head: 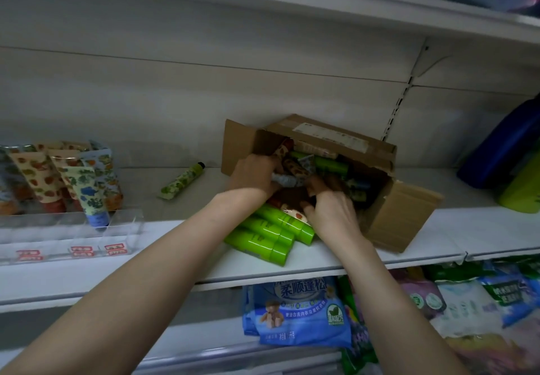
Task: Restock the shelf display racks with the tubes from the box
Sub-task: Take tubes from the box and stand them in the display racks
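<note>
Both hands are in the cardboard box (388, 222), which lies tipped on its side on the shelf (321, 260) with its mouth toward the person. This looks like the picking step, digging out the next batch. The left hand (255, 174) reaches in by the box's left flap, fingers curled over and buried among the patterned tubes (295, 167). The right hand (331, 209) sits just beside it at the box's mouth, fingers bent down into the same heap. Whether either one is actually clamped on a tube, I can't tell, because the fingertips are hidden in the pile. A cluster of green tubes (263, 236) lies spilled in front of the box, under the wrists. One loose floral tube (182, 181) lies left of the box, and the clear display rack (128, 222) stands well left of the box, partly stocked. Next move, I'd judge: get a firm hold on a few tubes, lift them clear without dragging more out, and carry them left to the rack.
</note>
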`<state>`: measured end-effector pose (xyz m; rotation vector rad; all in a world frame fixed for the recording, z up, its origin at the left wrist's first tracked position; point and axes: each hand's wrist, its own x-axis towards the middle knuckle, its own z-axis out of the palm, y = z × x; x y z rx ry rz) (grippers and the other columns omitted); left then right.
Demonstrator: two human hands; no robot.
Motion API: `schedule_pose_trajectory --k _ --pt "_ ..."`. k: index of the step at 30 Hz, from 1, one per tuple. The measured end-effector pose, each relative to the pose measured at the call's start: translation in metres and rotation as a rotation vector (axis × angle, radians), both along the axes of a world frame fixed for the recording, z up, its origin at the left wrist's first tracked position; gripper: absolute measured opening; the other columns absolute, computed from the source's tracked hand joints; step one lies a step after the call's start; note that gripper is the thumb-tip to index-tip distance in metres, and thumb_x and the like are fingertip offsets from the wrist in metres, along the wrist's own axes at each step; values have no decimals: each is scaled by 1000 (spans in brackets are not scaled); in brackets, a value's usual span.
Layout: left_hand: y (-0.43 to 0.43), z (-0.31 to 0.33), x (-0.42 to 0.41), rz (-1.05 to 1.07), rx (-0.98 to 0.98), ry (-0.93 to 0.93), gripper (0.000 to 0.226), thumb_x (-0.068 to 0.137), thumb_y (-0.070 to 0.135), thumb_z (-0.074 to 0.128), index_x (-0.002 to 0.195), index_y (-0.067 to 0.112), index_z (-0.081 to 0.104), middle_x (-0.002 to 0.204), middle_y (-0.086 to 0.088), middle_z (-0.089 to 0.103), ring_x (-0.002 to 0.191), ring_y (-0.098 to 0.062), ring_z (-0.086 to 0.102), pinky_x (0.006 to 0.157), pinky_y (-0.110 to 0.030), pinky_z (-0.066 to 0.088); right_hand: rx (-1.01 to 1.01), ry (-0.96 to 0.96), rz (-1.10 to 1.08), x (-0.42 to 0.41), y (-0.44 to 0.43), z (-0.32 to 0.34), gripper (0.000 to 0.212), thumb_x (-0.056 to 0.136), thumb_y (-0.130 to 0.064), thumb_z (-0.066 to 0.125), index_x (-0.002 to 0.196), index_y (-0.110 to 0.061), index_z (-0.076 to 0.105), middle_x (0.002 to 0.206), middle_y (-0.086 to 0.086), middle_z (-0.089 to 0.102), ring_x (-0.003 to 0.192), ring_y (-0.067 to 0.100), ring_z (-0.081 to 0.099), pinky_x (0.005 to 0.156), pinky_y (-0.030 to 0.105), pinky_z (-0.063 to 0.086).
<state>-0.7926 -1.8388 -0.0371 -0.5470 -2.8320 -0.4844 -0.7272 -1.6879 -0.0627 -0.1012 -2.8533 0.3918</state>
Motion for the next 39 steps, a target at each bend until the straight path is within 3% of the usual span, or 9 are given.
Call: schedule_pose_trajectory --k 3,7,11,17,22,25,30,32,39 --pt "-6 5 9 -10 105 51 31 81 38 69 109 25 66 111 -6 67 106 -30 60 80 -32 43 7 130 47 -4 -2 0 59 83 -21 70 138 -24 47 137 12 43 116 39 52 89 41 50" --pt "-12 8 17 -5 329 8 25 74 44 74 93 29 68 95 0 70 90 -22 62 68 -28 42 -103 240 187 -11 -10 3 52 74 -19 78 122 -15 61 118 13 60 105 38 57 81 38 49" --pt "-21 11 21 -37 496 -93 25 68 41 81 87 32 67 90 4 69 85 -15 64 66 -25 45 -170 251 218 -12 -19 9 40 89 -18 65 127 -13 57 114 15 66 103 37 61 80 38 50" --pt "-35 9 22 -36 577 -119 32 75 19 77 103 25 65 93 2 71 91 -17 68 79 -28 52 -309 118 260 -7 -27 15 56 99 -15 45 150 -31 27 131 12 58 113 31 58 83 27 43" --pt "-42 10 21 -10 766 -92 25 75 29 78 95 26 63 93 -4 74 92 -23 69 83 -43 55 -529 135 309 -1 -30 24 44 100 -19 47 142 -34 40 134 -2 57 121 18 54 91 21 38" --pt "-47 14 27 -34 884 -74 21 75 27 76 89 18 64 90 -3 73 89 -22 70 81 -45 56 -630 163 335 1 -34 27 39 100 -21 49 137 -31 47 123 -8 61 114 13 58 90 23 42" --pt "-62 17 39 -128 1050 -103 26 69 40 72 93 30 66 94 -6 73 87 -28 71 79 -52 57 -777 212 377 1 -48 29 29 97 -29 53 126 -35 50 113 -10 69 103 10 65 89 40 54" --pt "-70 18 45 -157 1098 -100 23 72 33 70 93 27 66 93 -9 73 87 -30 71 79 -52 57 -803 225 382 2 -55 32 24 97 -32 54 121 -30 55 109 -10 70 99 10 67 89 43 54" --pt "-111 23 65 -159 1057 -71 25 85 26 61 104 11 63 96 -13 71 86 -29 71 74 -49 59 -859 198 452 11 -90 38 21 91 -37 59 108 -28 68 102 -8 73 95 12 69 91 47 54"
